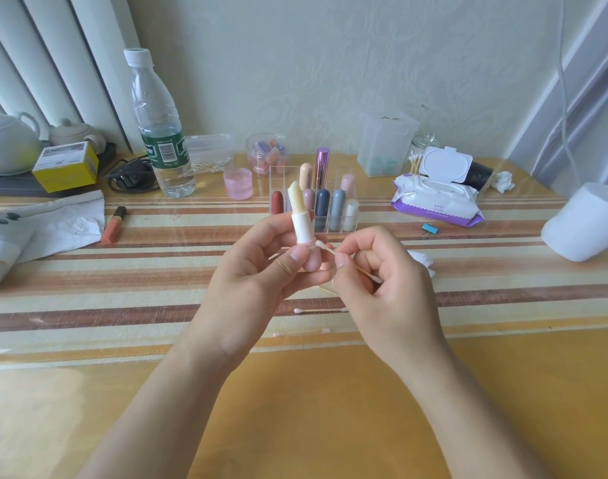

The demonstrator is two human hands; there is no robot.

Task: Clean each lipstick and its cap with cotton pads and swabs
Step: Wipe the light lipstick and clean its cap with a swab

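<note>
My left hand (pixel 257 271) holds an uncapped lipstick (pixel 300 223) upright, with a pale yellow stick, a white tube and a pink base. My right hand (pixel 382 281) pinches a cotton swab (pixel 350 264), whose tip touches the ridge between tube and base. Two used swabs (pixel 316 311) lie on the table under my hands. Behind them stands a clear organizer (pixel 350 191) with several capped lipsticks. The cap of the held lipstick is not in sight.
A water bottle (pixel 161 133), a pink jar (pixel 238 183), an orange lip gloss (pixel 114 221), an open wipes pack (pixel 437 198), a jar of swabs (pixel 420 153), a blue clip (pixel 430 229) and a white cup (pixel 585 226) sit on the striped cloth (pixel 123 288).
</note>
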